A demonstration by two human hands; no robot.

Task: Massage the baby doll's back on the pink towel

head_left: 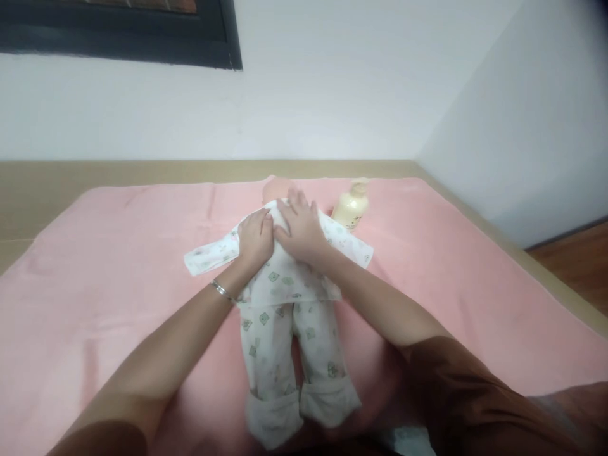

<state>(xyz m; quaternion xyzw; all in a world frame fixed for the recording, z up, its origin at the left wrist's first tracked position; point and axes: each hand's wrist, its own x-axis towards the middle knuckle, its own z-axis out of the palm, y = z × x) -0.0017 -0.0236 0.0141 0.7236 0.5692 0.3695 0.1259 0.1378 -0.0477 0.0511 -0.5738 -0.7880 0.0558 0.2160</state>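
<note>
Doll (pixel 285 288) lies lengthwise on the pink mat (pixel 142 266), its head (pixel 276 189) at the far side and its legs toward the person, probably so that both hands reach its upper body evenly. Its face does not show, so I cannot tell whether front or back is up.

The left hand (pixel 256 237) rests on the shirt (pixel 275 269) near one shoulder, fingers bent and drawn together; whether they pinch cloth or only press, I cannot tell. The right hand (pixel 304 231) lies over the other shoulder area, fingers spread, clamped on nothing. The hands sit just beside each other, perhaps to steady the doll from both sides.

The sleeves (pixel 213 254) point outward, which seems to leave the trunk free under the hands. The trousers (pixel 313 345) end in turned-up cuffs (pixel 275 415), likely because the legs are too long. The bottle (pixel 351 208) is just beyond the sleeve by the right hand, presumably off the doll yet within reach.

Counted: one doll, one shirt with two sleeves, one pair of trousers with two legs and two cuffs, one bottle, one mat, two hands, and one bracelet (pixel 222 291), on the left wrist.
</note>
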